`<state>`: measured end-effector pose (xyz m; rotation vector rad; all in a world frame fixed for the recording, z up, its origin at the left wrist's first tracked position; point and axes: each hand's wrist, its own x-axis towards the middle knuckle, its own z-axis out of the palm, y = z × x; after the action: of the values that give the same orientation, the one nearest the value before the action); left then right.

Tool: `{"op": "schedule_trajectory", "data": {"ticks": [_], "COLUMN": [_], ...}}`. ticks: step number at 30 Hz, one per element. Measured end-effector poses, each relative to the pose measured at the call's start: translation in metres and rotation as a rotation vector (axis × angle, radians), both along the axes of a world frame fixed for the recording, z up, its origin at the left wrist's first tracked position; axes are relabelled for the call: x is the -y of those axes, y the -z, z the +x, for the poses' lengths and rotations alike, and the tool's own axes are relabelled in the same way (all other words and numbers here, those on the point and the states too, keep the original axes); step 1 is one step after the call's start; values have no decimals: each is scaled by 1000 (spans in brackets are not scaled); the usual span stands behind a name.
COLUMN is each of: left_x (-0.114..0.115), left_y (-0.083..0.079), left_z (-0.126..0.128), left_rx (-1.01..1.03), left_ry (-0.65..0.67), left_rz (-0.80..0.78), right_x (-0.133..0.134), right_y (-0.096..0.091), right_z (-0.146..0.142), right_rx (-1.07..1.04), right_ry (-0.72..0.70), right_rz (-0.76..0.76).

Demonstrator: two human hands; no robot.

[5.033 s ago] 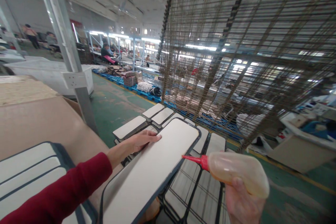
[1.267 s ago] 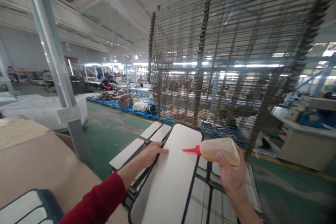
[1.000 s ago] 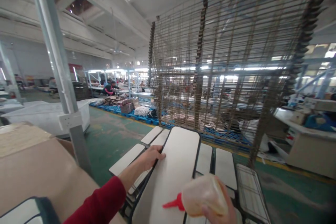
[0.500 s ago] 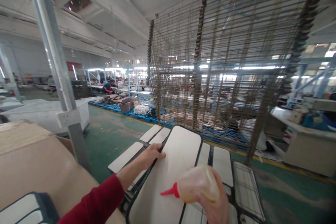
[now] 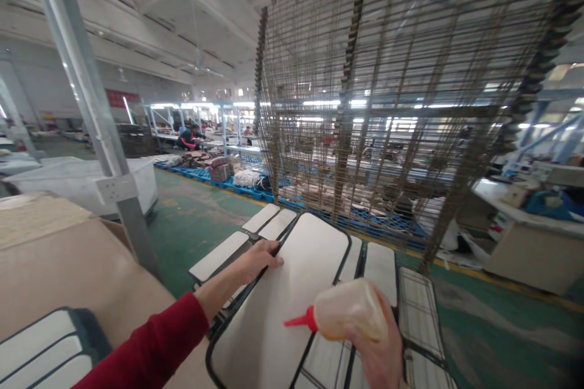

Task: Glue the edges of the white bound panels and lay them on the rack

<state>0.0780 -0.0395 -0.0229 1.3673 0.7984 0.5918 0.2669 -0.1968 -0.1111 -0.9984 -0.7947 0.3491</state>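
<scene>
A large cream-white panel [image 5: 310,255] with rounded corners and dark edging lies tilted in front of me, over several smaller panels of the same kind. My left hand [image 5: 261,261] grips its left edge, thumb on the top face and the other fingers at the rim, partly hidden. In my right hand [image 5: 381,346] is a translucent squeeze bottle [image 5: 349,310] holding yellowish liquid. Its red nozzle [image 5: 301,319] points left, just over the panel's face; whether it touches cannot be made out.
Smaller edged panels [image 5: 381,267] surround the large one. A stack of similar pieces [image 5: 43,346] sits on a beige surface [image 5: 114,292] at left. A metal post [image 5: 91,91] rises there. Behind stands a tall wire rack [image 5: 310,91]. A person [image 5: 189,138] works far off beside blue pallets [image 5: 219,185].
The camera view has shifted slightly. The bottle in my right hand has turned a little, its nozzle nearer level and slightly higher. My left hand keeps its place on the panel's edge.
</scene>
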Motion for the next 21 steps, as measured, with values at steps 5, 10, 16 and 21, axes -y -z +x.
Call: {"op": "schedule_trajectory", "data": {"ticks": [5, 10, 16, 21], "left_x": [5, 3, -3, 13], "left_y": [0, 2, 14, 7], "left_z": [-3, -3, -6, 8], "left_rx": [21, 66, 30, 51], "left_ry": [20, 56, 7, 47], "left_rz": [-7, -67, -59, -73], "right_x": [-6, -8, 15, -11], "right_y": [-18, -2, 21, -9], "right_z": [29, 46, 16, 54], "right_rx": [-33, 10, -144, -26], "right_ry": [161, 214, -96, 232], "right_rz": [95, 31, -16, 73]}}
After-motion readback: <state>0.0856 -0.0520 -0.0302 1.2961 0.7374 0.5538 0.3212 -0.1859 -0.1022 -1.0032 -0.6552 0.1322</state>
